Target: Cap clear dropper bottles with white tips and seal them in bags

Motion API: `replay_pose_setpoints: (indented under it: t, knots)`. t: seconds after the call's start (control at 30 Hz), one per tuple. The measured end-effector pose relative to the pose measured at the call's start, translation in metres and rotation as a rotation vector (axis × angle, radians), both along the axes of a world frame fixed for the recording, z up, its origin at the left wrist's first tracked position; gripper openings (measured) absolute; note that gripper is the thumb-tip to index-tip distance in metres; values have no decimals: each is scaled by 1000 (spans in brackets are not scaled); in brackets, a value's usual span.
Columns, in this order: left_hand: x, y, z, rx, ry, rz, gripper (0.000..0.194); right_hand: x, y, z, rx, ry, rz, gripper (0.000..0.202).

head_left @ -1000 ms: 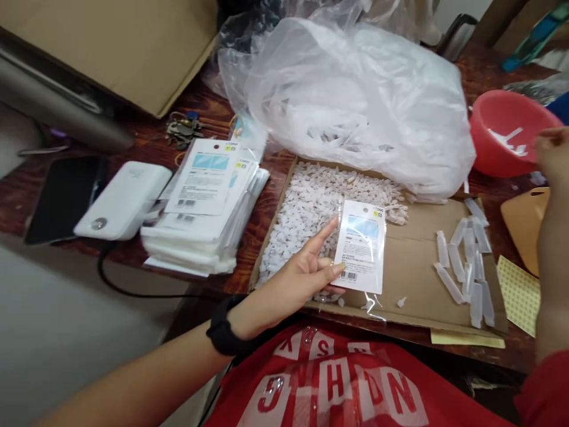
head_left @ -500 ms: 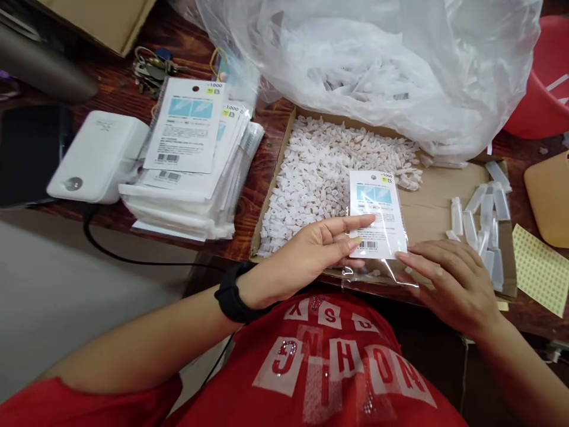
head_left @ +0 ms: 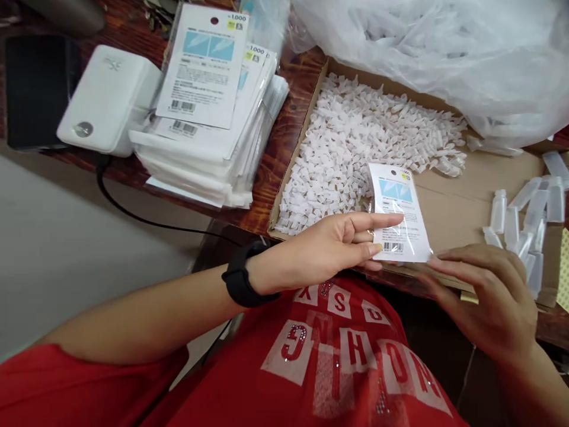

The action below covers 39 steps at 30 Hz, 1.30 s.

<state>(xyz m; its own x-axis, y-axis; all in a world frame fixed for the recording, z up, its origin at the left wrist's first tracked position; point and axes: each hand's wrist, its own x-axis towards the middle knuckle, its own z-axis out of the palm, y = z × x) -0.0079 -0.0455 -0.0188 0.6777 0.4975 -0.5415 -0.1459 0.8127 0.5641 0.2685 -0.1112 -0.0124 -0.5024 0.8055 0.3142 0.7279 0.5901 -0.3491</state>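
My left hand [head_left: 342, 242] holds a clear packet with a white printed card [head_left: 395, 213], thumb on its lower left edge and index finger stretched across the front. The card carries two blue pictures and a barcode. At the packet's lower right corner are the fingertips of my right hand [head_left: 493, 290]; its fingers are apart and the thumb is blurred. Whether those fingertips press on the corner is hard to see. Beneath the packet lies a shallow cardboard box [head_left: 444, 198] with a heap of small white plastic tips [head_left: 347, 142]. Small translucent bottles [head_left: 499, 212] lie at its right.
Left on the wooden table is a stack of similar packets [head_left: 202, 71]. Beside it are a white power bank [head_left: 109, 101] with a black cable [head_left: 146, 219] and a dark phone [head_left: 38, 89]. A large plastic bag [head_left: 466, 53] overhangs the box's far edge.
The view has shifted, so the table appears farther left and higher at left. The clear flap below the card no longer shows. My right hand has lifted slightly, thumb apart from the fingers.
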Motion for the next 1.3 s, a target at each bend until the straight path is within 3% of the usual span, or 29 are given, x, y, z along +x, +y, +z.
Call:
replay_pose_setpoints:
  t: [0.1,0.2,0.33,0.5,0.63,0.8,0.97,1.3]
  knots:
    - [-2,1,0,5,-22,-40,57,-14,-6,8,61,-77,117,48]
    - [-5,3,1,11,-9,-92,59,-30,-3,17,23,-81,179,41]
    - [-9,8,1,56,34,-175,61,-49,15,22,-150,0,94,22]
    - [-11,10,-1,50,3,-165,61,-59,34,21,-328,41,10,6]
    - [-10,10,-3,45,-13,-126,58,-60,40,20,-350,16,7,8]
    - [-10,8,-3,42,8,-146,74,-61,41,17,-362,26,-7,8]
    - [-7,5,-1,32,-14,-80,58,-61,42,14,-367,28,-13,9]
    - [-6,4,-1,32,-55,-86,61,-62,43,12,-346,47,-7,10]
